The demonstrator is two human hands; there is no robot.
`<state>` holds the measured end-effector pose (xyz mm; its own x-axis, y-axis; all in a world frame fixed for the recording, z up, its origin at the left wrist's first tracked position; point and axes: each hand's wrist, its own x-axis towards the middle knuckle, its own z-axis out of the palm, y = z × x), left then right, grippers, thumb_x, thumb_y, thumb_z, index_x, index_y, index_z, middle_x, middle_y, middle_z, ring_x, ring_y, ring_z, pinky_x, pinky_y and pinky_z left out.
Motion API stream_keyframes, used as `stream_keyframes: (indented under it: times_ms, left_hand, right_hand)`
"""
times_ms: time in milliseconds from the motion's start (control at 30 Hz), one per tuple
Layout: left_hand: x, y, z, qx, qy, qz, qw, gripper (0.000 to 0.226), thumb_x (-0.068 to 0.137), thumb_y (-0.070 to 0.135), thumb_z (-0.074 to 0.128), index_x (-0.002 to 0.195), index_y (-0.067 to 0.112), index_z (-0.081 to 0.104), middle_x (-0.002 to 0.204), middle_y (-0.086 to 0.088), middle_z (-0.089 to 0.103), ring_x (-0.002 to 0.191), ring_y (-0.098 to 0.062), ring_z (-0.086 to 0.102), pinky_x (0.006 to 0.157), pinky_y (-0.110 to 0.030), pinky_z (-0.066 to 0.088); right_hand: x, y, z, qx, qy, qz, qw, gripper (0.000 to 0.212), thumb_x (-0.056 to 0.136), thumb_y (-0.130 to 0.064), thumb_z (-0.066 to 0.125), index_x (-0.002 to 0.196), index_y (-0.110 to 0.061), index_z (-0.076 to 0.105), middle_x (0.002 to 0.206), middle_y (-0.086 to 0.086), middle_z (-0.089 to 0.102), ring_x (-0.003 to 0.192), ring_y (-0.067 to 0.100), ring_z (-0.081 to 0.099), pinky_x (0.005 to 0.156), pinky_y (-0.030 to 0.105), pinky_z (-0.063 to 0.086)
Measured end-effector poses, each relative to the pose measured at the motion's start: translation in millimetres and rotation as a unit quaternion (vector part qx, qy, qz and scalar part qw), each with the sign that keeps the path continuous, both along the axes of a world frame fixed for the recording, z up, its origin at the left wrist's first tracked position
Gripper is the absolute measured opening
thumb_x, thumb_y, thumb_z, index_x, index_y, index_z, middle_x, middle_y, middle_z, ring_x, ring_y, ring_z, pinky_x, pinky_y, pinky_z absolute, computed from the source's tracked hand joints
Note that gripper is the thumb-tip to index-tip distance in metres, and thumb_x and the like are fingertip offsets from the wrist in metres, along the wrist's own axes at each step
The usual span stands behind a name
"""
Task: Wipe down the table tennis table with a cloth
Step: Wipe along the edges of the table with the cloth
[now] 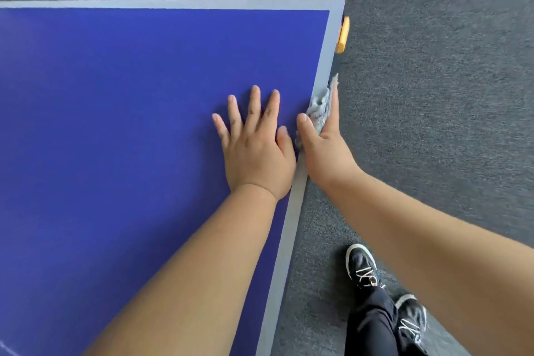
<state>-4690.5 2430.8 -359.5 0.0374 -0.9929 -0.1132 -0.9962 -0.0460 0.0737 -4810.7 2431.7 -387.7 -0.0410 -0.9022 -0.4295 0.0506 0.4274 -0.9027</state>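
The blue table tennis table (115, 124) fills the left of the view, with a pale grey border line along its far and right edges. My left hand (257, 147) lies flat on the blue surface near the right edge, fingers spread, holding nothing. My right hand (323, 141) presses a grey cloth (319, 108) against the table's right edge, thumb on top of the border and fingers down over the side. Part of the cloth is hidden under the palm.
A yellow-orange part (343, 35) sticks out below the table's far right corner. Grey carpet (433, 95) covers the floor to the right and beyond. My two black shoes (364, 267) stand on the carpet beside the table edge.
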Motion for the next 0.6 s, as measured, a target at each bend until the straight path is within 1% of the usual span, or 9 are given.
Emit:
stream_keyframes:
  times_ms: [33,67,233,300,367,400,433,500,600]
  left_hand:
    - [-0.3,0.3,-0.4,0.001,0.003,0.015,1.0,0.064,0.098,0.045,0.024,0.162,0.038,0.022,0.173,0.005,0.011,0.159,-0.033,0.001,0.126,-0.059,-0.005]
    - [-0.4,1.2,-0.9,0.003,0.007,0.027,1.0,0.064,0.098,0.047,0.025,0.162,0.04,0.022,0.173,0.005,0.011,0.159,-0.033,0.002,0.126,-0.06,-0.004]
    - [2.8,3.9,3.8,0.024,0.005,0.002,1.0,0.065,0.101,0.056,0.028,0.163,0.044,0.013,0.174,0.008,0.003,0.16,-0.028,0.0,0.126,-0.06,0.002]
    - [13.8,10.9,7.0,0.05,-0.003,-0.022,0.998,0.067,0.102,0.061,0.025,0.163,0.044,0.005,0.174,0.01,-0.004,0.16,-0.022,-0.005,0.126,-0.06,0.002]
    - [31.1,37.2,9.9,0.072,-0.013,-0.035,0.997,0.069,0.099,0.065,0.019,0.162,0.045,-0.003,0.172,0.013,-0.011,0.159,-0.018,-0.009,0.125,-0.063,0.001]
    - [38.6,58.0,10.0,0.076,-0.021,-0.035,0.996,0.07,0.098,0.067,0.016,0.161,0.046,-0.006,0.172,0.014,-0.013,0.159,-0.017,-0.011,0.125,-0.064,0.001]
    - [45.0,81.2,9.0,0.074,-0.032,-0.031,0.996,0.071,0.096,0.067,0.014,0.161,0.046,-0.007,0.172,0.014,-0.013,0.159,-0.018,-0.011,0.124,-0.065,0.001]
    - [53.9,118.5,5.5,0.06,-0.049,-0.011,0.997,0.072,0.095,0.067,0.015,0.162,0.046,-0.003,0.173,0.012,-0.007,0.16,-0.024,-0.007,0.124,-0.067,0.004]
    - [59.2,126.8,0.5,0.045,-0.037,0.003,0.998,0.071,0.095,0.066,0.018,0.162,0.046,0.004,0.173,0.012,0.0,0.159,-0.03,-0.001,0.124,-0.066,0.004]
  right_hand:
    - [0.6,7.8,-0.5,-0.002,0.001,0.005,1.0,0.085,0.093,-0.053,0.051,0.151,-0.064,-0.009,0.162,-0.014,0.033,0.136,-0.001,0.048,0.118,0.036,0.037]
    - [0.0,9.6,0.5,-0.002,0.005,0.011,1.0,0.086,0.093,-0.053,0.052,0.152,-0.063,-0.01,0.162,-0.013,0.034,0.139,0.004,0.046,0.119,0.037,0.035]
    - [-13.4,-8.7,11.2,0.013,0.018,0.045,0.999,0.089,0.101,-0.047,0.054,0.156,-0.052,-0.015,0.155,-0.004,0.043,0.125,0.015,0.058,0.109,0.037,0.047]
    - [-14.5,-5.6,12.8,0.021,0.032,0.041,0.998,0.085,0.103,-0.047,0.052,0.158,-0.049,-0.012,0.148,-0.007,0.051,0.115,0.011,0.062,0.095,0.027,0.052]
    - [-8.5,7.8,15.6,0.033,0.046,0.038,0.998,0.08,0.103,-0.049,0.05,0.16,-0.048,-0.007,0.135,-0.008,0.058,0.094,-0.001,0.062,0.067,0.008,0.046]
    - [-4.2,18.3,17.8,0.041,0.048,0.036,0.997,0.079,0.103,-0.05,0.049,0.16,-0.049,-0.007,0.132,-0.005,0.06,0.088,-0.005,0.061,0.058,0.006,0.043]
    - [0.5,30.6,18.8,0.051,0.05,0.034,0.997,0.079,0.103,-0.051,0.049,0.159,-0.052,-0.008,0.133,-0.002,0.06,0.087,-0.003,0.062,0.058,0.008,0.044]
    - [11.5,59.8,17.5,0.064,0.046,0.033,0.996,0.081,0.102,-0.053,0.049,0.156,-0.055,-0.011,0.141,0.002,0.056,0.094,0.007,0.065,0.076,0.021,0.047]
    - [26.1,106.6,11.8,0.051,0.016,0.038,0.998,0.084,0.102,-0.049,0.052,0.156,-0.054,-0.013,0.158,-0.002,0.04,0.125,0.013,0.058,0.105,0.031,0.043]
